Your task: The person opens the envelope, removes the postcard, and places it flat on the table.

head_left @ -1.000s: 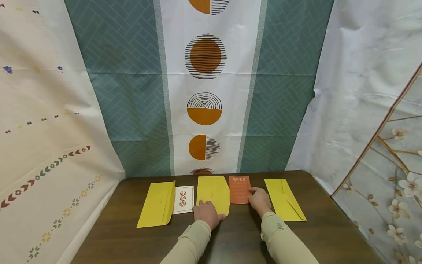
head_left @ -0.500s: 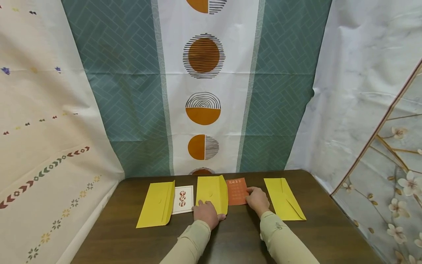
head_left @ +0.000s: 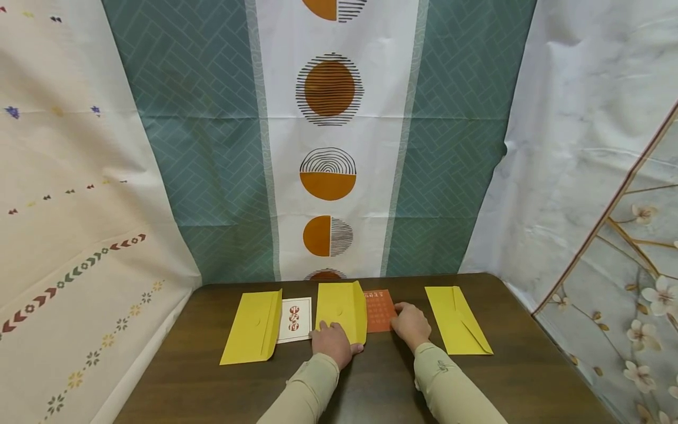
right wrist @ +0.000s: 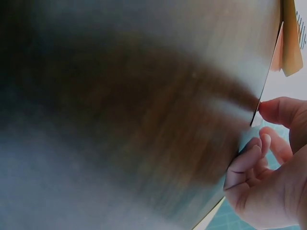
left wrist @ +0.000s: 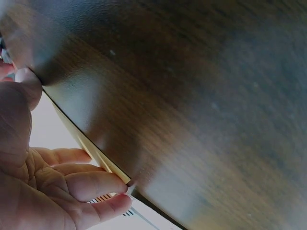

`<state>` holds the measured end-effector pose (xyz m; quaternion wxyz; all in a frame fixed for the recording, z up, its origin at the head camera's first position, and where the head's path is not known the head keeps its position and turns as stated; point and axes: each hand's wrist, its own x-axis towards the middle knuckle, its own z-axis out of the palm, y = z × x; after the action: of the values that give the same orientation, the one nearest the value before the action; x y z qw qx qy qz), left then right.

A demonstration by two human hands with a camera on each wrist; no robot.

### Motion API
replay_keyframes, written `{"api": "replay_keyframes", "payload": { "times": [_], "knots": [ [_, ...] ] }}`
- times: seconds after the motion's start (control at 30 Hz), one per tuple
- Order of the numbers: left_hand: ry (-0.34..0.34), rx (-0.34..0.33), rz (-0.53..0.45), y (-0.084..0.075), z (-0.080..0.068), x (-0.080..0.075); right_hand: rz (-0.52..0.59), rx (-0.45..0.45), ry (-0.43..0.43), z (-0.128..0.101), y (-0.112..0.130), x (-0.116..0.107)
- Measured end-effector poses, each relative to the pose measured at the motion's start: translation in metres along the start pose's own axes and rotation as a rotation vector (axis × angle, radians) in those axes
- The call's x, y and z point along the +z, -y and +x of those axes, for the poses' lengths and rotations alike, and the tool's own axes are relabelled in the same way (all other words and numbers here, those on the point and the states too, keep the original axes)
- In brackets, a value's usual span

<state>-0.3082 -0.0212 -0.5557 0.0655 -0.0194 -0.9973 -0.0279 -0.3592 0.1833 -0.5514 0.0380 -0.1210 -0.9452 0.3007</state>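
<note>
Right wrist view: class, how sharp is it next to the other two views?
Right wrist view: tabletop smeared with blur, only the right hand readable. Left wrist view: softly blurred wood, left hand clearer. Head view: sharp, evenly lit, with edges bowed by the wide lens.

- Dark wood-grain worktop (head_left: 371, 383) in front of me.
- Yellow envelope (head_left: 253, 327) at my far left, lying flat, its flap side towards the middle.
- White card (head_left: 295, 320) with red marks and a thin border line, just beside that envelope, its left edge tucked under it.
- Another yellow envelope (head_left: 458, 320) at my right, flat, angled a little, well apart from the left one.
- Teal herringbone backdrop (head_left: 196, 147) behind the worktop, with a white centre stripe (head_left: 333, 135) of orange and black-lined circles.
- Cream cloth (head_left: 69, 206) with small arrow and flower rows at left.
- Marbled white sheet (head_left: 572, 129) at right; floral panel (head_left: 635, 282) beyond it.
</note>
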Motion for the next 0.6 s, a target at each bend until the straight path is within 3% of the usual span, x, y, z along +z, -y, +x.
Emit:
{"api": "replay_keyframes", "payload": {
  "times": [0.6],
  "knots": [
    [-0.006,0.002,0.04,-0.003,-0.002,0.001,0.07,-0.067,0.009,-0.005,-0.005,-0.011]
  ]
}}
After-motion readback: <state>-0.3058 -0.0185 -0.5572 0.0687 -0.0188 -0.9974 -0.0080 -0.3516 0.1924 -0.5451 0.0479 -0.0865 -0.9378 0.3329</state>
